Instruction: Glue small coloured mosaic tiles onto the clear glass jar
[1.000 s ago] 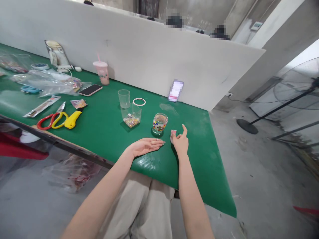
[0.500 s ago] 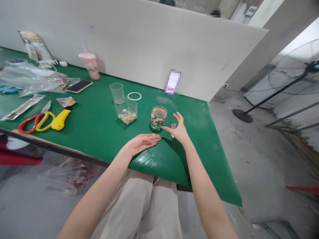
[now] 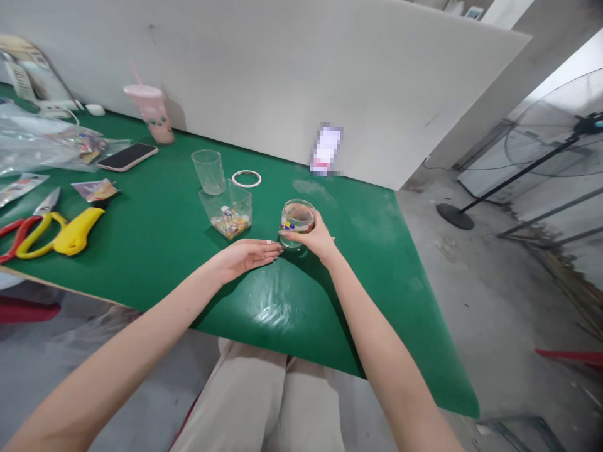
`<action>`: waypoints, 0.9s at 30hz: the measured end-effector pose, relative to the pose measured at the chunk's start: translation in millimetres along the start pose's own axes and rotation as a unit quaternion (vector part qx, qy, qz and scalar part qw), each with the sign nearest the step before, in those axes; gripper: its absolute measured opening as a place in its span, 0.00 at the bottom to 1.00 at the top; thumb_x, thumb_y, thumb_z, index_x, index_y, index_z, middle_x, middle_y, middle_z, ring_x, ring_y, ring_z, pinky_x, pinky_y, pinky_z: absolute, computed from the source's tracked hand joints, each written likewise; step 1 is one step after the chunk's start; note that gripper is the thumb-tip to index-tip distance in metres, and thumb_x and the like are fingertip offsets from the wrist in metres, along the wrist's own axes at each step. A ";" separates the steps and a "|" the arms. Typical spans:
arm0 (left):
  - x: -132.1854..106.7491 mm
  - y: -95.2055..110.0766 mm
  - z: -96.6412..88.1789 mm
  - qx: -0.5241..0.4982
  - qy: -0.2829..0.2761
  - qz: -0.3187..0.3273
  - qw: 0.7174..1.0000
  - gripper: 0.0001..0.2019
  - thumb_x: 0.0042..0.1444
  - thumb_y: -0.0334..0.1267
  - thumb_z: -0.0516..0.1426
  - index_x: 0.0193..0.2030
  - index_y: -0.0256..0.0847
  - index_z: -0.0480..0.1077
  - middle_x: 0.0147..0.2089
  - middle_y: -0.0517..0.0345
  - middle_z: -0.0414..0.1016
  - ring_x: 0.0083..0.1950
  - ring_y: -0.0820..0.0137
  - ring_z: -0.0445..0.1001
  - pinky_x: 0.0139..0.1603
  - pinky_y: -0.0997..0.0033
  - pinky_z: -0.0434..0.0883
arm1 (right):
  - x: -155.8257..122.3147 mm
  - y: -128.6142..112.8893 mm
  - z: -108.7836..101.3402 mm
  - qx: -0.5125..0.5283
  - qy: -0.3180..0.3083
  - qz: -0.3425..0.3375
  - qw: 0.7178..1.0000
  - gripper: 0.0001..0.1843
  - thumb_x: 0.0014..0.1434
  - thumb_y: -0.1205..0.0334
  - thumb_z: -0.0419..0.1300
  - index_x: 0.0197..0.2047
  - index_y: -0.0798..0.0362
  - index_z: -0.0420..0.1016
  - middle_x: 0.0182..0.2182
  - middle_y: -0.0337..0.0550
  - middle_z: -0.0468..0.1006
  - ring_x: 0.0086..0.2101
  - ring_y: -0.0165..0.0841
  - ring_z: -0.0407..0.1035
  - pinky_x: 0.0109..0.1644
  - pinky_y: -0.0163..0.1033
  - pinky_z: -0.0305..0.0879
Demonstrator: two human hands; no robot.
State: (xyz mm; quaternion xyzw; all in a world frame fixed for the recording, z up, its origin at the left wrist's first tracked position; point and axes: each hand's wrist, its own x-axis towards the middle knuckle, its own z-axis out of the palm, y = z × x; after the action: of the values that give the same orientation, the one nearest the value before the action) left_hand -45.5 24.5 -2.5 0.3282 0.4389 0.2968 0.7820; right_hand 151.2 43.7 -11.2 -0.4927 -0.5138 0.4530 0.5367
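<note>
At frame centre, the glass (image 3: 296, 218) is clasped by the right hand (image 3: 319, 238); just left, the left hand (image 3: 249, 256) is held flat, fingers extended.

The clear glass (image 3: 298, 215) has a blocky yellow, blue and red pattern; the tabletop (image 3: 396, 282) is green.

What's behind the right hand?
The right hand covers part of the glass cup; coloured squares show above the thumb. A pink bit peeks out on the hand's right; whatever else is behind is hidden.
</note>
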 end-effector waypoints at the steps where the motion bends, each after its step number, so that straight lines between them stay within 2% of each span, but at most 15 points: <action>1: 2.7 1.1 1.5 0.001 0.004 0.000 1.000 0.13 0.44 0.20 0.57 0.38 0.31 0.76 0.53 0.40 0.76 0.56 0.59 0.74 0.64 0.61 0.64 | -0.3 -0.4 -4.3 0.010 0.009 0.006 1.000 0.44 0.29 0.56 0.76 0.50 0.57 0.66 0.50 0.54 0.74 0.52 0.44 0.70 0.61 0.51 0.62; 4: 11.5 6.7 11.6 0.004 0.007 -0.006 1.000 0.13 0.44 0.19 0.56 0.37 0.30 0.76 0.54 0.40 0.75 0.57 0.59 0.73 0.64 0.61 0.64 | 0.1 -4.0 -22.3 0.080 0.037 0.043 0.995 0.36 0.36 0.50 0.73 0.48 0.52 0.70 0.46 0.49 0.78 0.48 0.44 0.73 0.57 0.54 0.66; 7: 22.9 16.3 29.0 0.014 -0.002 0.006 1.000 0.11 0.46 0.20 0.57 0.37 0.28 0.75 0.52 0.38 0.76 0.57 0.58 0.73 0.64 0.60 0.64 | 1.4 -9.4 -41.3 0.135 0.013 0.022 0.990 0.30 0.45 0.40 0.65 0.46 0.49 0.72 0.46 0.46 0.79 0.47 0.45 0.74 0.52 0.58 0.70; 10: 34.3 23.3 43.2 0.014 -0.015 0.043 0.999 0.10 0.46 0.21 0.58 0.37 0.28 0.74 0.50 0.37 0.77 0.57 0.56 0.73 0.65 0.57 0.63 | 0.3 -15.0 -53.3 0.108 0.009 -0.021 0.994 0.30 0.51 0.32 0.55 0.47 0.46 0.73 0.44 0.44 0.80 0.44 0.45 0.76 0.48 0.61 0.72; 13: 39.5 23.4 44.8 -0.002 -0.034 0.024 0.999 0.12 0.46 0.19 0.57 0.39 0.26 0.73 0.52 0.34 0.76 0.59 0.54 0.71 0.66 0.57 0.62 | -3.6 -21.1 -56.1 0.041 0.027 -0.066 0.997 0.32 0.55 0.31 0.49 0.48 0.47 0.74 0.43 0.45 0.80 0.45 0.44 0.76 0.49 0.61 0.70; 16: 37.4 21.3 38.4 -0.019 -0.044 -0.013 0.999 0.18 0.43 0.16 0.53 0.43 0.24 0.72 0.56 0.34 0.73 0.61 0.56 0.69 0.67 0.60 0.61 | -6.9 -27.4 -53.3 0.018 0.015 -0.085 0.996 0.33 0.55 0.31 0.51 0.48 0.49 0.75 0.45 0.47 0.80 0.50 0.44 0.73 0.52 0.60 0.69; 20: 31.0 21.4 33.0 -0.024 -0.056 0.000 0.998 0.23 0.42 0.15 0.51 0.47 0.25 0.70 0.57 0.36 0.72 0.61 0.58 0.69 0.66 0.62 0.62 | -7.6 -31.0 -48.4 0.058 0.000 -0.052 0.997 0.35 0.50 0.30 0.55 0.47 0.50 0.73 0.46 0.48 0.79 0.47 0.45 0.75 0.48 0.57 0.72; 23: 28.6 20.7 31.9 -0.009 -0.067 -0.013 0.998 0.23 0.41 0.16 0.51 0.46 0.26 0.70 0.57 0.38 0.72 0.60 0.59 0.71 0.67 0.62 0.61 | -11.7 -28.7 -44.1 0.036 0.060 -0.033 0.997 0.34 0.44 0.34 0.63 0.47 0.50 0.70 0.44 0.48 0.79 0.42 0.42 0.76 0.46 0.53 0.74; 25: 29.9 18.8 30.7 -0.004 -0.068 -0.027 0.997 0.22 0.41 0.16 0.51 0.45 0.27 0.71 0.57 0.37 0.72 0.59 0.59 0.71 0.67 0.61 0.60 | -17.9 -25.6 -39.7 -0.010 0.120 -0.068 0.990 0.35 0.39 0.44 0.71 0.47 0.51 0.68 0.43 0.47 0.78 0.43 0.40 0.75 0.48 0.49 0.73; 27: 33.4 16.3 28.5 -0.010 -0.076 -0.031 0.997 0.20 0.40 0.16 0.52 0.42 0.27 0.72 0.58 0.35 0.71 0.60 0.57 0.70 0.67 0.59 0.60 | -25.0 -21.9 -34.7 -0.037 0.160 -0.112 0.980 0.37 0.36 0.50 0.73 0.48 0.50 0.66 0.45 0.47 0.76 0.43 0.39 0.74 0.51 0.48 0.71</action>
State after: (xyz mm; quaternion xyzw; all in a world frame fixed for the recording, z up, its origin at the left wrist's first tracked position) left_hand -8.7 52.3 5.1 0.3280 0.3857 0.2508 0.8251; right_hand 183.9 14.4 8.4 -0.5181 -0.4895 0.2859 0.6405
